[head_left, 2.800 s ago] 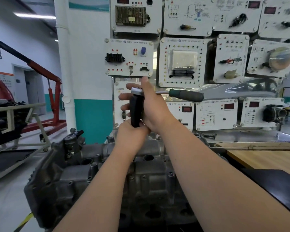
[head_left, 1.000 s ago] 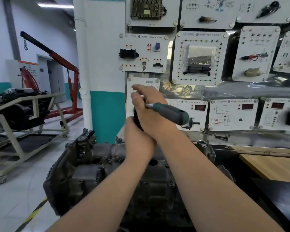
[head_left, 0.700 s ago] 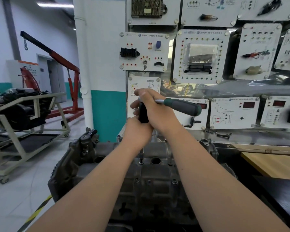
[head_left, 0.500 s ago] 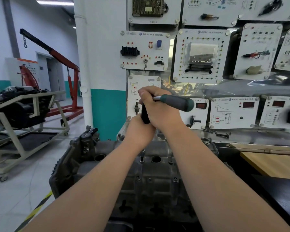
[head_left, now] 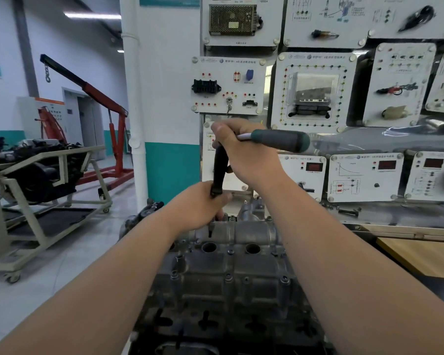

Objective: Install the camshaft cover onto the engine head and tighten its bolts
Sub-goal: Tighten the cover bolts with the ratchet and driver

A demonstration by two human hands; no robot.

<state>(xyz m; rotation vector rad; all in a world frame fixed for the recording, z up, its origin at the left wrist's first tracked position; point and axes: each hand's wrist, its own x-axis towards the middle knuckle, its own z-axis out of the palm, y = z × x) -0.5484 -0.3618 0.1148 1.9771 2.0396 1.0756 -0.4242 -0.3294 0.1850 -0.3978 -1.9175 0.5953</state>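
Left hand (head_left: 198, 203) grips the extension (head_left: 219, 167) above the camshaft cover (head_left: 241, 272), steadying it; right hand (head_left: 244, 155) is wrapped round the ratchet (head_left: 280, 140).

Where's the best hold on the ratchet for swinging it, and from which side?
Take the ratchet by its green handle, near the far end, coming from the right. The handle lies about level, pointing right, bare. The right hand grips the head end; the left hand grips the black extension running down to the camshaft cover. The far end likely gives most leverage.
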